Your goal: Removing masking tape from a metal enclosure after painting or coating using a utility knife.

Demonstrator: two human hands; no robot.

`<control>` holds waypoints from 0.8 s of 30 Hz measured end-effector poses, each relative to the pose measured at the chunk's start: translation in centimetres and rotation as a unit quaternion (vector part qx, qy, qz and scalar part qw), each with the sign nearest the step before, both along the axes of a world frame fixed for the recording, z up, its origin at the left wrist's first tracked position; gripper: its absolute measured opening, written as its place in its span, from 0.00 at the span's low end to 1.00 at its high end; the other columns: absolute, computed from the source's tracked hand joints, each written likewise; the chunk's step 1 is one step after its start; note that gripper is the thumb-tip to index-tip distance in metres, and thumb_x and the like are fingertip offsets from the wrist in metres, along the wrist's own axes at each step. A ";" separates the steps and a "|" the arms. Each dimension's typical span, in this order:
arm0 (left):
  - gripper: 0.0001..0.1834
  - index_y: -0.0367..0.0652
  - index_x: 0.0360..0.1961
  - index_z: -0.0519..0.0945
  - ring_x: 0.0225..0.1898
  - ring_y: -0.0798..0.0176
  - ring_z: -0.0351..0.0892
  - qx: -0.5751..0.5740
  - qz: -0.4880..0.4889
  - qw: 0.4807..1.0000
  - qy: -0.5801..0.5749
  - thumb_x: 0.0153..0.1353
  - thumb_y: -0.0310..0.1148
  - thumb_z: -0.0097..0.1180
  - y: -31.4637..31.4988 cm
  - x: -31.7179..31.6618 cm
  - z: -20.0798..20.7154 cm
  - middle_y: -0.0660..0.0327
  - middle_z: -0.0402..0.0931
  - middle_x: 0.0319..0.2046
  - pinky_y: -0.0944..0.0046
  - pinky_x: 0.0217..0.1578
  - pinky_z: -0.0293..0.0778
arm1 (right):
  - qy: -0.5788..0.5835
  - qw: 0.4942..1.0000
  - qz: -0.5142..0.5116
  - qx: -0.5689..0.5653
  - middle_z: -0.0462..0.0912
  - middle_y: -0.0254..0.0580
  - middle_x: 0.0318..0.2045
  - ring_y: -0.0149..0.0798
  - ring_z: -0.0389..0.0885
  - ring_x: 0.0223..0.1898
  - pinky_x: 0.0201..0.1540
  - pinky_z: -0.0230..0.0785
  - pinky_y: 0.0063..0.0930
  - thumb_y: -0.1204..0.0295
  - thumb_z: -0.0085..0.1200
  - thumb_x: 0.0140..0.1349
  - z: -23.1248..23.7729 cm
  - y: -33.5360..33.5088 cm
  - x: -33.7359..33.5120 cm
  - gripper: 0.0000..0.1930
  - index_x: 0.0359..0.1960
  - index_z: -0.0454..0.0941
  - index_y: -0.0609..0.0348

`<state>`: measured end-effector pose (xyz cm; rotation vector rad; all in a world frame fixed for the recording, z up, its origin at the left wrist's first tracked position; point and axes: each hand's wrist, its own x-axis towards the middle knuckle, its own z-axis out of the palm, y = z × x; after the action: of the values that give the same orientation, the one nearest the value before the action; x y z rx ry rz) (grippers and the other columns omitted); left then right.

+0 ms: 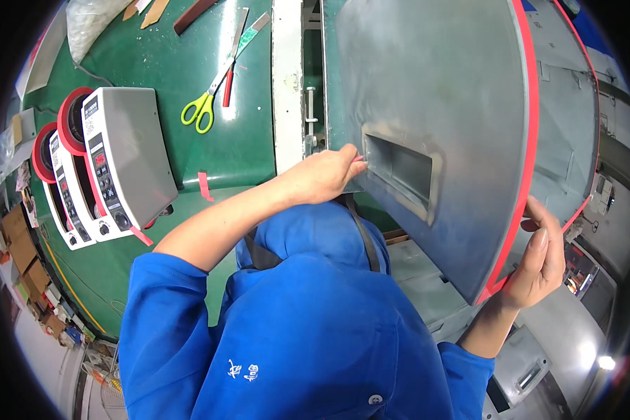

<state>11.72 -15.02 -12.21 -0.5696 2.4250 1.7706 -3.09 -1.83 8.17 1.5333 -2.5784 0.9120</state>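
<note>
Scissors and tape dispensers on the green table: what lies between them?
In the head view, only bare green table separates the green-handled scissors from the tape dispensers; nothing lies there.

Left of frame, on the green bench: two white box-shaped tape dispensers, each with a narrow dark control panel showing a small red display, and a small square label at the top of the nearer panel. Lower left edge: a stack of brown cardboard cartons, partly cut off.
</note>
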 end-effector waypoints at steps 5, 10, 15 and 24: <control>0.14 0.34 0.27 0.65 0.24 0.41 0.72 -0.081 -0.001 0.996 -0.027 0.61 0.37 0.39 2.1 0.5 -0.7 0.44 0.71 0.19 0.50 0.26 0.67 | 0.005 1.000 0.012 -0.010 0.79 0.48 0.26 0.36 0.75 0.28 0.29 0.62 0.22 0.73 0.40 0.56 -0.1 0.0 0.0 0.13 0.34 0.75 0.69; 0.11 0.34 0.26 0.65 0.23 0.43 0.73 -0.160 0.009 0.986 -0.045 0.60 0.33 0.40 1.9 -0.1 0.0 0.46 0.71 0.18 0.49 0.24 0.69 | 0.007 1.000 0.017 -0.010 0.79 0.48 0.26 0.36 0.75 0.28 0.29 0.62 0.22 0.73 0.40 0.56 -0.1 0.1 -0.1 0.13 0.34 0.75 0.69; 0.07 0.35 0.28 0.67 0.25 0.45 0.75 -0.150 -0.019 0.987 -0.054 0.55 0.29 0.40 2.8 0.1 0.1 0.47 0.73 0.20 0.50 0.26 0.71 | 0.010 0.999 0.035 -0.020 0.79 0.48 0.26 0.36 0.76 0.28 0.29 0.62 0.22 0.73 0.40 0.56 -0.2 0.1 -0.2 0.13 0.34 0.75 0.70; 0.07 0.35 0.30 0.66 0.26 0.44 0.74 -0.164 -0.002 0.984 -0.068 0.55 0.29 0.42 2.9 -0.2 0.4 0.46 0.72 0.21 0.49 0.26 0.69 | 0.009 0.999 0.044 -0.025 0.79 0.49 0.26 0.36 0.76 0.29 0.29 0.62 0.22 0.74 0.39 0.56 -0.2 0.2 -0.3 0.13 0.34 0.75 0.70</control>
<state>11.50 -12.08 -11.85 -0.6876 2.6324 1.2869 -3.43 -1.60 7.96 1.6453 -2.4729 0.9576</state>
